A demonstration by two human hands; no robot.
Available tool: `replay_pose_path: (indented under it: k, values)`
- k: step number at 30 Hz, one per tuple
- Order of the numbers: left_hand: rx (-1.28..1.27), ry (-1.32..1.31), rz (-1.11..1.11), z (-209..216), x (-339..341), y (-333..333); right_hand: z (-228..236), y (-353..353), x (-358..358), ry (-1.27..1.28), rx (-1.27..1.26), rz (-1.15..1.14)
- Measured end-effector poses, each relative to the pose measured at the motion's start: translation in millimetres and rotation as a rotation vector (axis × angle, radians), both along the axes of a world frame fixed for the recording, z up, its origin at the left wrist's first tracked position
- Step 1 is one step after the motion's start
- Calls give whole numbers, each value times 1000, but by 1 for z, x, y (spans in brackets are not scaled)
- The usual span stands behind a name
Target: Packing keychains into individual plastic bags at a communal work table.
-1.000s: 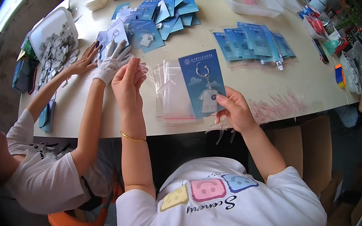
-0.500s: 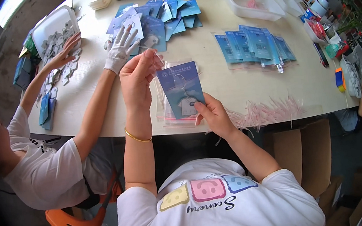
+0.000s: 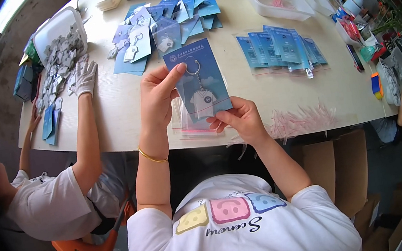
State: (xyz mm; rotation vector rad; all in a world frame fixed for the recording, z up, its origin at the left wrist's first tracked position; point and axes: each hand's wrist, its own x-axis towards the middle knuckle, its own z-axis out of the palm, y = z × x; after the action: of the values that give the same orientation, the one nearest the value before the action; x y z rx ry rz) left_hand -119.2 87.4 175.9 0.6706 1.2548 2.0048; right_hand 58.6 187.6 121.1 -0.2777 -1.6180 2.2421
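Above the near table edge I hold a blue card (image 3: 211,81) upright between both hands. A keychain (image 3: 203,100) with a metal ring and a white T-shirt-shaped charm lies on its front. My left hand (image 3: 161,98) pinches the card's left edge, thumb in front near the ring. At the lower right corner my right hand (image 3: 242,121) grips the card, thumb close to the charm. A thin reddish line crosses the card's lower part; I cannot tell whether a clear bag covers it. Behind and below lie clear bags (image 3: 196,133) with red strips.
Carded keychains (image 3: 164,35) are heaped at the far middle. Packed blue cards (image 3: 280,49) lie at right, below a white tray (image 3: 274,8). Pinkish-white strips (image 3: 302,121) line the near edge. At left, a co-worker's gloved hand (image 3: 85,78) touches loose charms (image 3: 59,68) by a tipped bin.
My left hand has come down from above the card to its left edge. The card has risen and turned more to face me. The co-worker's gloved hand moved left from the heap.
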Motion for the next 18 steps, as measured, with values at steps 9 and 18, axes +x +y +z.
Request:
replay_pose_path:
  k: [9, 18]
  values:
    - [-87, -159, -130, -28, 16, 5, 15, 6, -6, 38, -95, -292]
    - [-332, 736, 325, -50, -44, 49, 25, 68, 15, -88, 284, -632]
